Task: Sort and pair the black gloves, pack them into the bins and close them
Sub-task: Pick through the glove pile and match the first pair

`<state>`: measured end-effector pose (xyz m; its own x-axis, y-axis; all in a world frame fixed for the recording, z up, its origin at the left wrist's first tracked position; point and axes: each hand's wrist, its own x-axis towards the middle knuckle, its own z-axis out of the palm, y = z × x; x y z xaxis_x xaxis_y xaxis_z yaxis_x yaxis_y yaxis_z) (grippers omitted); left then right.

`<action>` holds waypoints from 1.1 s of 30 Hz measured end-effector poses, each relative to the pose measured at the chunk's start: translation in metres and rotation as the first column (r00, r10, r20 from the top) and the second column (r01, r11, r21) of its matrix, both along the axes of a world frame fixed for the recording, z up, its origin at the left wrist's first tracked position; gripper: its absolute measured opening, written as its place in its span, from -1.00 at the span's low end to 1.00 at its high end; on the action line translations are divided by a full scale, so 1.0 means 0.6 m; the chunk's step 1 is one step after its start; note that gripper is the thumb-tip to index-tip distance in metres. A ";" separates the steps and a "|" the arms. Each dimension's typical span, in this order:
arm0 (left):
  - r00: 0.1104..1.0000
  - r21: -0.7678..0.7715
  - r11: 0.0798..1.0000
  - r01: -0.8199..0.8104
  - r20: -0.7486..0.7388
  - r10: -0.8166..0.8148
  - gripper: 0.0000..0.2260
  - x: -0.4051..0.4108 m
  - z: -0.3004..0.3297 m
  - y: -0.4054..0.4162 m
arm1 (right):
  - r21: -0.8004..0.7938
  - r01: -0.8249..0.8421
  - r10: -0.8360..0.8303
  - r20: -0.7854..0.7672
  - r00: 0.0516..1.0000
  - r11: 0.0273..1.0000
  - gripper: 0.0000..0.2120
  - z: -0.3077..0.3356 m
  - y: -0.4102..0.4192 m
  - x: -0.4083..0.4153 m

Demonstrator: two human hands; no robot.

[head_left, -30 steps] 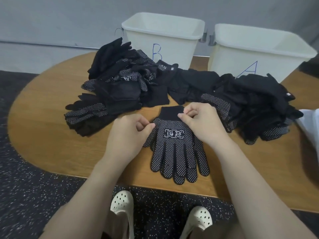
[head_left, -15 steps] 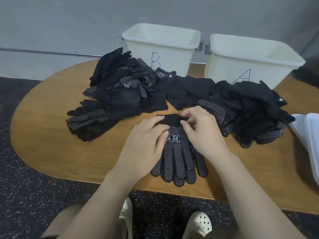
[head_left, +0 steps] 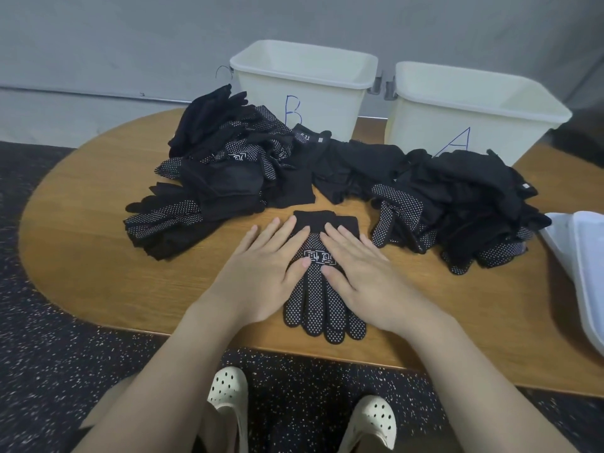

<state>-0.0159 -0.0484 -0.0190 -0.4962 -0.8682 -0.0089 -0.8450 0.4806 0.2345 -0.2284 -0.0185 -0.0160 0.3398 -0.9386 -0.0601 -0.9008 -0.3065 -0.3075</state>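
On my left, a glove pile (head_left: 209,178) lies before bin B (head_left: 304,93). My left hand (head_left: 261,273) and right hand (head_left: 362,276) press flat, fingers straight, gripping nothing, on the dotted glove pair (head_left: 322,302) at the table (head_left: 81,256) front. Another pile (head_left: 457,204) sits before bin A (head_left: 470,116).

A single wide-angle head view looks forward and steeply down from above the near edge of the wooden table (head_left: 98,266), close over both forearms, reaching from the cream clogs (head_left: 228,392) on the speckled floor to the grey wall behind.
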 end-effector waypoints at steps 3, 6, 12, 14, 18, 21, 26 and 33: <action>1.000 0.023 1.000 0.016 0.025 -0.017 -0.40 0.008 0.003 0.000 | 0.013 -0.013 0.014 -0.067 0.998 1.000 -0.30 0.000 0.006 -0.003; 0.999 0.031 0.999 0.034 0.011 -0.034 -0.36 0.017 0.005 0.005 | 0.008 -0.021 0.022 -0.091 0.996 1.000 -0.29 -0.001 0.009 -0.003; 0.991 0.024 0.991 0.132 -0.015 -0.132 -0.35 0.034 0.004 0.038 | -0.004 -0.051 0.051 -0.113 0.992 0.999 -0.17 0.001 0.012 -0.005; 0.990 0.040 0.990 0.138 0.001 -0.138 -0.31 0.038 0.005 0.042 | -0.007 -0.059 0.057 -0.116 0.992 0.998 -0.13 0.002 0.014 -0.006; 0.988 0.053 0.987 0.149 0.029 -0.151 -0.27 0.043 0.011 0.042 | -0.035 -0.060 0.056 -0.116 0.992 0.998 -0.07 0.002 0.018 -0.009; 0.991 0.044 0.990 0.134 0.010 -0.134 -0.28 0.039 0.009 0.047 | -0.080 -0.046 0.041 -0.057 0.998 0.996 -0.07 -0.001 0.024 -0.011; 0.991 0.012 0.998 0.064 -0.120 -0.063 -0.28 0.020 0.013 0.045 | -0.200 0.104 -0.068 0.182 0.981 0.974 -0.28 0.014 0.026 -0.027; 0.989 -0.023 0.998 0.054 -0.138 -0.056 -0.19 -0.024 0.012 0.026 | -0.455 0.422 -0.279 0.350 0.894 0.784 -0.68 0.039 -0.018 -0.082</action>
<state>-0.0301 -0.0328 -0.0119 -0.5385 -0.8389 0.0790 -0.7774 0.5308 0.3375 -0.2777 -0.0293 0.0077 -0.0838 -0.8638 0.4969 -0.8899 -0.1595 -0.4274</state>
